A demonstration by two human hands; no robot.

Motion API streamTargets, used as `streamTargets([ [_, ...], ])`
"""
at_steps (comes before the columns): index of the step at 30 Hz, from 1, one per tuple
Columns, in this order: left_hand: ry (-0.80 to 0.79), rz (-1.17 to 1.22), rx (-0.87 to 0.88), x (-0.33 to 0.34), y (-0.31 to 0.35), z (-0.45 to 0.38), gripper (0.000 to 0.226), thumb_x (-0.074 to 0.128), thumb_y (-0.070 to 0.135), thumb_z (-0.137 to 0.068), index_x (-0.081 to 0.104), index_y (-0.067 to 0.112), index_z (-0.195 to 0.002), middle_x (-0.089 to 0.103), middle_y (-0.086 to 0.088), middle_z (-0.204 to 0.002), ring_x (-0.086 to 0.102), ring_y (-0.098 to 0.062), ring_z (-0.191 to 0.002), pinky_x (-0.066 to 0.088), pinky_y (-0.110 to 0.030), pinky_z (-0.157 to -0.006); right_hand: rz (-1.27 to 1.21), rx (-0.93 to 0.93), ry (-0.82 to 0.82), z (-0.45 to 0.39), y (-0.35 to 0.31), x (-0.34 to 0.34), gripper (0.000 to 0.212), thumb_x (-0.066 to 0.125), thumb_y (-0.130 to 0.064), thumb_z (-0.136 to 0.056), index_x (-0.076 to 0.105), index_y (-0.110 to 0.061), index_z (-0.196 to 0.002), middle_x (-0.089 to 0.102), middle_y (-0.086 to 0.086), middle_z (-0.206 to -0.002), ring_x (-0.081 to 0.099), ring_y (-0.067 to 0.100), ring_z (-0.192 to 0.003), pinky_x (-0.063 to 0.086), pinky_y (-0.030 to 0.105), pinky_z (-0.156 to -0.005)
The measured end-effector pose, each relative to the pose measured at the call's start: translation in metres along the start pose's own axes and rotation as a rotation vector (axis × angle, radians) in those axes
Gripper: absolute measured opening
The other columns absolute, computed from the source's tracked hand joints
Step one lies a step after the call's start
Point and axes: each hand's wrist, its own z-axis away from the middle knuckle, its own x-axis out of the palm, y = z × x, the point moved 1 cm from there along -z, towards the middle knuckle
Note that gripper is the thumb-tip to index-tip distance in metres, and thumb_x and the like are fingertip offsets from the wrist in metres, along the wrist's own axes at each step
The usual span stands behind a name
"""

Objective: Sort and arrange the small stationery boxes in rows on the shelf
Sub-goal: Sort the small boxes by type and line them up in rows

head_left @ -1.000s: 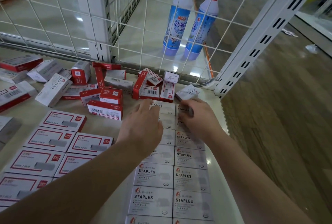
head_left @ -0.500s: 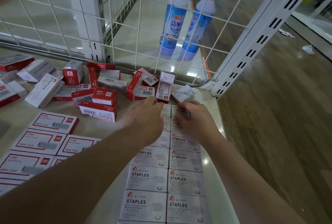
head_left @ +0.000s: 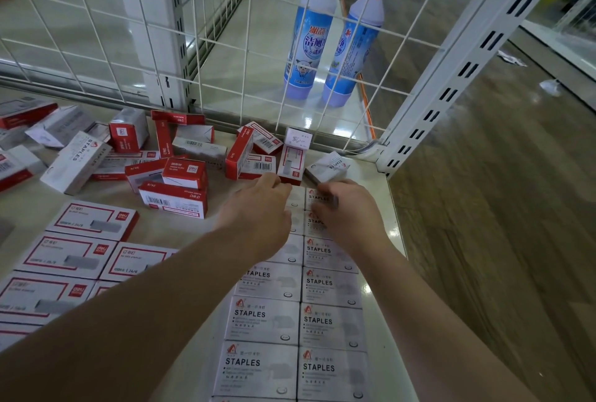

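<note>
Both hands (head_left: 258, 211) (head_left: 350, 211) on far staple boxes (head_left: 317, 201) — palms down.

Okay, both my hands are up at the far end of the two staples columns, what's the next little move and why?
Probably reach the right hand to the loose grey staples box lying askew just beyond the columns and set it squarely at the far end. It matches them and is the nearest unsorted box.

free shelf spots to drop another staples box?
Bare shelf strip between the red-and-white box pile and the flat red-framed boxes. Also a narrow bare band along the right edge, beside the two STAPLES columns. Crowded: the back by the wire grid, and where the left hand and right hand work.
</note>
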Motion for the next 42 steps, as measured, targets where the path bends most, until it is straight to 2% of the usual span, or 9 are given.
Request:
streamTargets([
  [7, 0.011, 0.025, -0.001, 0.0, -0.001, 0.0, 0.044, 0.045, 0.031, -0.094, 0.04, 0.019, -0.136, 0.037, 0.005, -0.136, 0.04, -0.014, -0.123, 0.038, -0.032, -0.101, -0.069, 0.031, 0.06, 0.0, 0.001, 0.007, 0.034, 0.058, -0.019, -0.089, 0.06, -0.013, -0.122, 0.059, 0.002, -0.119, 0.048, 0.021, -0.114, 0.039, 0.028, -0.095],
  [12, -0.008, -0.004, 0.005, -0.001, -0.001, -0.001, 0.045, 0.044, 0.031, -0.095, 0.037, 0.019, -0.138, 0.035, 0.004, -0.139, 0.037, -0.015, -0.126, 0.036, -0.032, -0.103, -0.072, 0.02, 0.054, 0.002, 0.004, 0.007, 0.034, 0.058, -0.021, -0.089, 0.06, -0.015, -0.122, 0.058, 0.0, -0.12, 0.048, 0.019, -0.114, 0.037, 0.026, -0.091],
  [21, 0.04, 0.027, -0.032, -0.003, 0.001, 0.006, 0.042, 0.045, 0.029, -0.094, 0.04, 0.02, -0.135, 0.037, 0.005, -0.139, 0.038, -0.014, -0.125, 0.037, -0.031, -0.099, -0.045, 0.002, 0.017, 0.002, 0.003, 0.005, 0.034, 0.057, -0.023, -0.09, 0.058, -0.015, -0.124, 0.056, 0.0, -0.122, 0.046, 0.019, -0.116, 0.038, 0.03, -0.098],
  [26, 0.043, 0.066, 0.005, -0.005, -0.006, 0.019, 0.043, 0.044, 0.025, -0.095, 0.04, 0.019, -0.138, 0.037, 0.004, -0.141, 0.034, -0.012, -0.13, 0.032, -0.03, -0.106, -0.043, -0.014, 0.042, 0.005, -0.002, -0.003, 0.028, 0.056, -0.017, -0.089, 0.062, -0.018, -0.116, 0.057, 0.002, -0.116, 0.048, 0.022, -0.109, 0.039, 0.029, -0.087],
  [30, 0.033, 0.104, 0.019, -0.012, -0.01, 0.03, 0.045, 0.045, 0.021, -0.094, 0.038, 0.019, -0.139, 0.035, 0.002, -0.144, 0.032, -0.012, -0.132, 0.032, -0.031, -0.108, -0.01, -0.04, 0.044, 0.007, -0.012, -0.003, 0.033, 0.052, -0.013, -0.086, 0.063, -0.019, -0.116, 0.059, 0.002, -0.112, 0.05, 0.02, -0.108, 0.031, 0.02, -0.074],
  [35, 0.055, 0.132, 0.014, -0.024, -0.018, 0.047, 0.045, 0.049, 0.023, -0.094, 0.04, 0.021, -0.138, 0.037, 0.006, -0.143, 0.033, -0.01, -0.131, 0.03, -0.027, -0.106, -0.101, -0.029, 0.009, 0.018, -0.03, -0.007, 0.036, 0.053, -0.012, -0.09, 0.056, -0.017, -0.126, 0.054, 0.0, -0.126, 0.049, 0.013, -0.114, 0.031, 0.014, -0.08],
  [40, 0.056, 0.16, -0.017, -0.04, -0.029, 0.07, 0.043, 0.047, 0.024, -0.095, 0.04, 0.026, -0.138, 0.036, 0.012, -0.143, 0.033, -0.008, -0.13, 0.031, -0.024, -0.102, -0.101, -0.047, -0.011, 0.023, -0.05, -0.004, 0.036, 0.054, -0.013, -0.089, 0.056, -0.018, -0.125, 0.054, 0.001, -0.129, 0.048, 0.016, -0.118, 0.036, 0.025, -0.094],
  [42, 0.049, 0.147, -0.025, -0.046, -0.035, 0.077, 0.044, 0.045, 0.025, -0.096, 0.037, 0.029, -0.139, 0.031, 0.013, -0.147, 0.028, -0.007, -0.134, 0.027, -0.025, -0.106, -0.113, -0.067, -0.008, 0.023, -0.059, -0.004, 0.035, 0.055, -0.012, -0.089, 0.057, -0.016, -0.124, 0.055, 0.002, -0.126, 0.048, 0.017, -0.118, 0.035, 0.027, -0.098],
])
